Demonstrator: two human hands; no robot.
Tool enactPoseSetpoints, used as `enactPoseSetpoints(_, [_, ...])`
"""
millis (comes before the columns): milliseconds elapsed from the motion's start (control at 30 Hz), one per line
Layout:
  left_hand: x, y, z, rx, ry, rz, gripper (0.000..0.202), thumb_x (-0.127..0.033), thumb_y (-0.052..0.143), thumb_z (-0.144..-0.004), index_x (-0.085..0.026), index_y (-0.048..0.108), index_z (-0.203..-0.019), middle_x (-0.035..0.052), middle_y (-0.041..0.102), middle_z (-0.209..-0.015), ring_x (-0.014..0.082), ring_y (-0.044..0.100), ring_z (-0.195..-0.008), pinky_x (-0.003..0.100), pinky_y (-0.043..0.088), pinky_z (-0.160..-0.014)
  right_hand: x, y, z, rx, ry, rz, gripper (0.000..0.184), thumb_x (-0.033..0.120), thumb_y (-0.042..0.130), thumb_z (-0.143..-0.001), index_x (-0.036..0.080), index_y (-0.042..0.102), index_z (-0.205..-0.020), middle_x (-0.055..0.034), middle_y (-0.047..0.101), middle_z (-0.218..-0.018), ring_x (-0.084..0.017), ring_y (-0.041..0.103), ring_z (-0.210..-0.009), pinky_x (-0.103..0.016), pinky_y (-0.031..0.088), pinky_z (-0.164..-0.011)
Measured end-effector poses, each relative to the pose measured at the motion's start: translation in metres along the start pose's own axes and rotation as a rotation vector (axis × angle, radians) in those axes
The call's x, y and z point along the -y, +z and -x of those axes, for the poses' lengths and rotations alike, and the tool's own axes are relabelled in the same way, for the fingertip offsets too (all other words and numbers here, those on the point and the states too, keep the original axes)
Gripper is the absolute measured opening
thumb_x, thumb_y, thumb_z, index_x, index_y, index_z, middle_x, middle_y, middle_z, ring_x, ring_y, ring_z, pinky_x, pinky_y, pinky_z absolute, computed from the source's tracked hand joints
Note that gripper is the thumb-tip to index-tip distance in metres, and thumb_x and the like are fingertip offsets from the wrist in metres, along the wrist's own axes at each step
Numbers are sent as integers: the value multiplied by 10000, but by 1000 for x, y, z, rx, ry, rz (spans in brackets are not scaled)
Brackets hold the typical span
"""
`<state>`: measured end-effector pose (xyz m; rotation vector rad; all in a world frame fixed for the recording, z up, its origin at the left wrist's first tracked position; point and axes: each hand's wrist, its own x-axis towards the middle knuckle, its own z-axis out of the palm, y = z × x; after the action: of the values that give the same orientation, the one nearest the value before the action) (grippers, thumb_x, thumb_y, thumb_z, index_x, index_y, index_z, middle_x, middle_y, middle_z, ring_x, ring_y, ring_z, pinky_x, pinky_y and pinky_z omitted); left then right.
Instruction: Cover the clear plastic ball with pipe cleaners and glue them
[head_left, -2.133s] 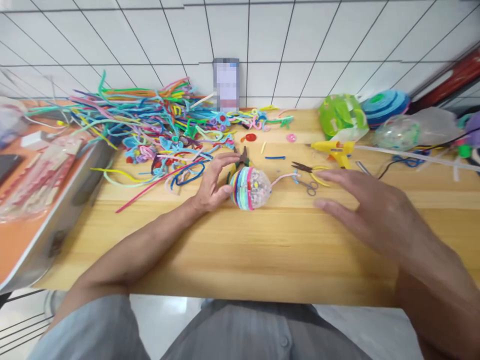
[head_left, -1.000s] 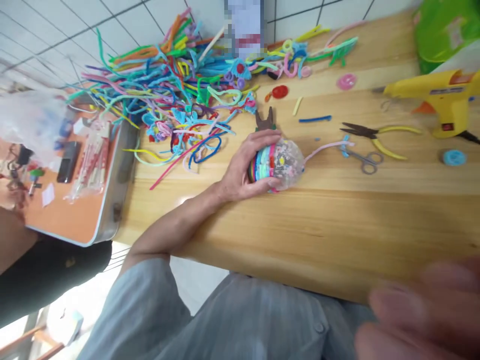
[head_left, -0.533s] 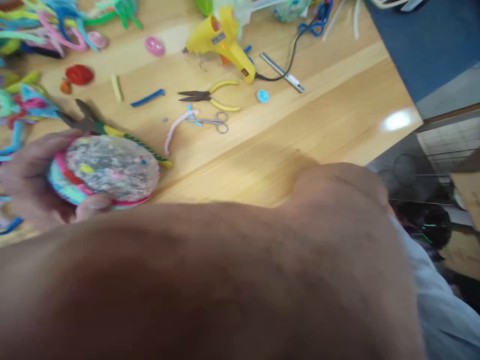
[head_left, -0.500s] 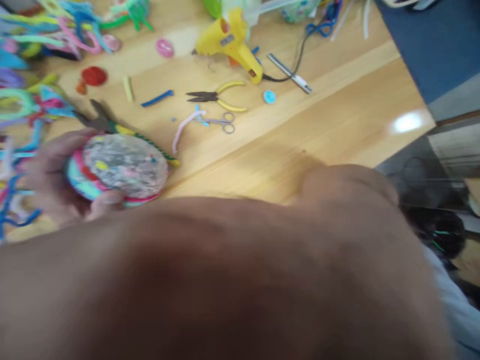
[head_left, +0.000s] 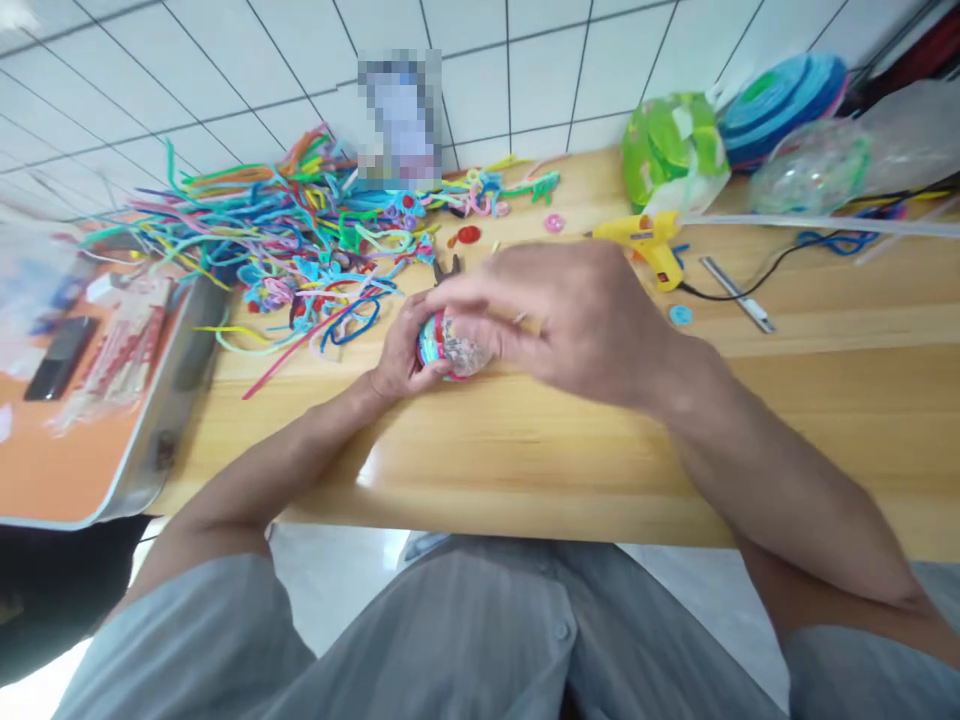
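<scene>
My left hand (head_left: 401, 352) is wrapped round a small ball (head_left: 469, 358) with light blue and red bands along its side and a speckled grey face turned to the right. Over that face hangs my right hand (head_left: 570, 325), somewhat blurred. Its thumb and forefinger reach toward the ball with a gap between them, and nothing shows in that gap. The other right fingers are partly hidden, and I cannot tell whether the fingertips touch the ball. Dark plier jaws (head_left: 447, 268) stick out just behind my hands.
A heap of coloured pipe cleaners (head_left: 300, 215) lies at the back left. A yellow glue gun (head_left: 651, 245), its cord, a craft knife (head_left: 739, 295) and a blue button (head_left: 681, 315) lie at right. An orange-lined case (head_left: 52, 460) stands at far left.
The view has pulled back and now takes in both arms. My right arm no longer fills the foreground; that hand is over the ball. My left hand still holds the ball.
</scene>
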<state>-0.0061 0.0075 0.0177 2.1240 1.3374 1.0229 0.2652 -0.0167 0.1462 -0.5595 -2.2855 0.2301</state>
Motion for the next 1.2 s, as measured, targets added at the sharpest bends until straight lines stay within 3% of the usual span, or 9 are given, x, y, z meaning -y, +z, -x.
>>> enactPoseSetpoints(67, [-1,1,0,6,131,-25,1044,-1075,499,-747,-221,623,-1333,207,707,-1417,413,661,-1410,625,511,-1226,-24,5,3,-145,130,-10,310,372,507,-1166,231,776,-1228,34,846,-1154,-154,815,-1071,-321,641,-1004])
enactPoseSetpoints(167, [-2,2,-1,-14,261,-12,908,-975,517,-847,-232,605,-1362,220,701,-1423,404,679,-1384,632,520,-1203,-49,31,25,-181,249,-27,374,461,471,-1161,244,767,-1230,-28,842,-1130,-211,807,-1021,-396,657,-953])
enactPoseSetpoints(233, [0,3,-1,-18,278,-2,882,-952,520,-866,-235,605,-1372,226,701,-1426,399,687,-1370,628,533,-1187,-58,50,43,-177,289,-41,401,508,465,-1154,249,749,-1267,-67,836,-1150,-243,795,-1062,-428,648,-980])
enactPoseSetpoints(367, [4,5,0,-6,253,3,936,-983,510,-850,-231,622,-1397,228,691,-1454,395,670,-1404,608,527,-1211,-62,79,64,-125,217,-33,544,647,554,-1088,229,687,-1409,-143,778,-1371,-321,713,-1314,-520,579,-1153])
enactPoseSetpoints(500, [10,5,1,-22,382,37,814,-847,576,-947,-244,595,-1494,218,672,-1513,391,648,-1443,609,504,-1237,-55,96,68,-77,144,-37,792,742,641,-1004,206,556,-1581,-193,671,-1538,-371,627,-1438,-590,515,-1243])
enactPoseSetpoints(667, [5,4,1,-18,469,88,725,-721,575,-1023,-232,554,-1558,225,651,-1542,391,651,-1442,606,529,-1208,-52,108,69,-72,157,-27,792,636,695,-1017,213,479,-1650,-201,643,-1551,-396,618,-1445,-635,536,-1224])
enactPoseSetpoints(800, [-11,9,2,-88,361,198,540,-622,514,-1095,-238,639,-1455,173,697,-1497,345,661,-1434,571,526,-1222,-50,112,73,-112,165,-6,782,569,728,-1015,232,456,-1665,-196,634,-1548,-396,617,-1444,-635,542,-1228])
enactPoseSetpoints(933, [-22,13,1,-149,279,173,331,-465,580,-1115,-231,687,-1322,132,758,-1392,280,722,-1334,494,571,-1163,-47,113,74,-150,139,20,791,549,734,-1018,205,438,-1665,-212,642,-1527,-392,632,-1420,-617,558,-1207])
enactPoseSetpoints(1200, [-17,15,8,-136,342,229,323,-425,478,-1150,-260,613,-1393,136,692,-1434,280,692,-1331,544,576,-1146,-40,110,71,-128,86,63,871,516,757,-1015,254,320,-1721,-210,643,-1509,-382,651,-1392,-613,600,-1129])
